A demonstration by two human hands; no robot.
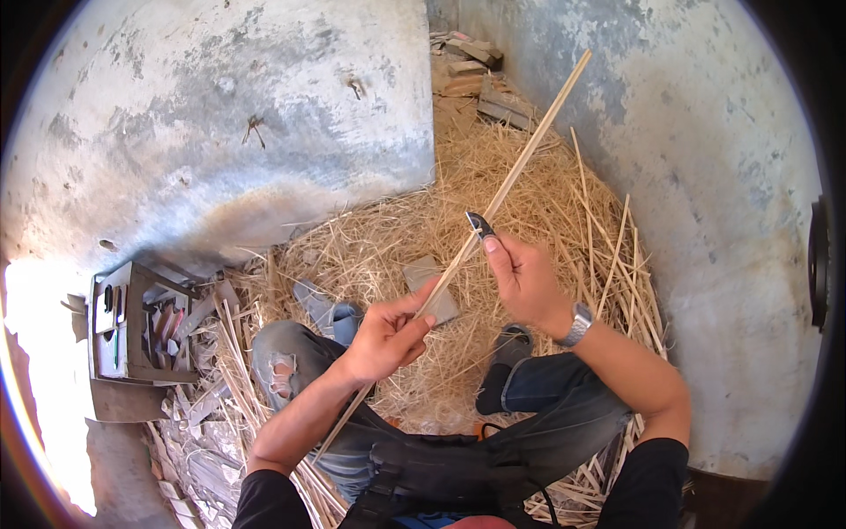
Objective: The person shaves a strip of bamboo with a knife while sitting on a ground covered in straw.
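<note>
A long, pale strip of split wood or bamboo (520,166) slants from above my left knee up toward the far right. My left hand (388,338) is closed around its lower half, thumb and fingers pinching it. In my right hand (529,282), a small knife (480,227) with a dark, curved blade is gripped, its bright edge lying across the strip at about mid-length. The fist hides most of the handle. Toward its far end the strip looks split into thin slivers lying close together.
Straw-like shavings (370,247) cover the floor around my feet. A grey block (432,286) lies between them. Loose strips (617,256) lean along the right wall, and others lie at my left. A small wooden stand (132,322) stands far left; bricks (471,57) are heaped at the back.
</note>
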